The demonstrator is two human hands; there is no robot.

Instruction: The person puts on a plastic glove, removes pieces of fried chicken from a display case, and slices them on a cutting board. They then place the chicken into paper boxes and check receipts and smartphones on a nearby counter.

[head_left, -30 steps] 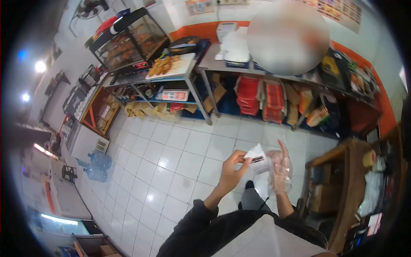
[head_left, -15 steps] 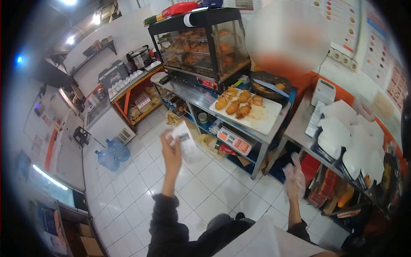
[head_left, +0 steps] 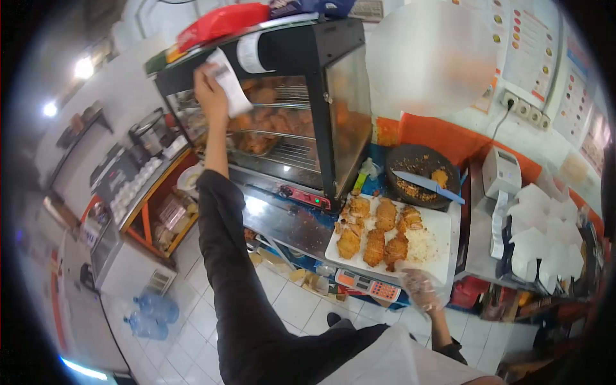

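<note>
Nearest the camera, at about five o'clock, the right hand [head_left: 421, 290] is hanging low in a thin clear plastic glove, fingers loosely spread and released, gripping nothing. It is hovering just at the near edge of the white cutting board [head_left: 436, 234], with the forearm rising from the bottom of the view in a dark sleeve. Just below the board, a small scale [head_left: 364, 284] is sitting on the lower shelf at six o'clock.

On the board, pieces of fried chicken [head_left: 376, 232] are lying in loose rows, with crumbs scattered to their right. Beyond them, at about two o'clock, a dark round pan [head_left: 420, 181] is holding more crumbs and a blue-handled tool [head_left: 427, 185] is resting across it. A receipt printer [head_left: 501, 173] is standing at three o'clock, with stacks of white paper wrappers [head_left: 545, 234] beside it.

The left arm is stretching up and far forward, fully extended in its dark sleeve, toward eleven o'clock. The left hand [head_left: 208, 86] is pinching a white paper slip [head_left: 228, 80] between thumb and fingers, holding it against the upper front edge of the glass warming cabinet [head_left: 301, 115], just below its black top. Inside the cabinet, more fried pieces are sitting on wire racks.
</note>
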